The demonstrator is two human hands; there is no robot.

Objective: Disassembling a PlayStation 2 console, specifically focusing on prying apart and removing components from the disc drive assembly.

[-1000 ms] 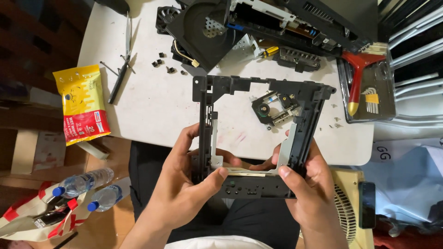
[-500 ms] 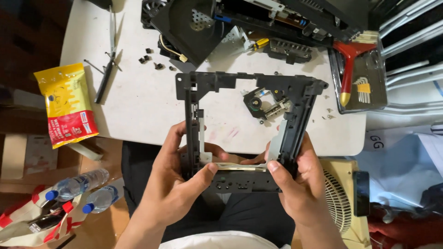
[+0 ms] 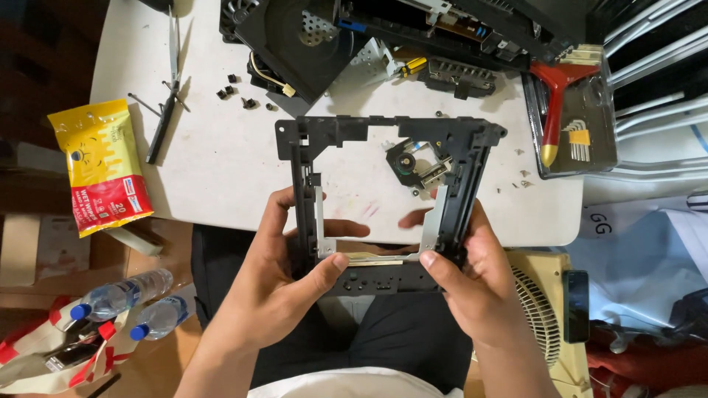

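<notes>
My white table is a mess: wipes pack hanging off the left edge, tweezers, loose black screws, a drive shell up top (gutted), lens unit, tool tray.

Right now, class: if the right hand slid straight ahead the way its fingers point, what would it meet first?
The right hand already grips the black frame; beyond it, probably the small disc mechanism on the white table, though depth is unclear.

Home repair bench: dismantled electronics, hex keys.
</notes>
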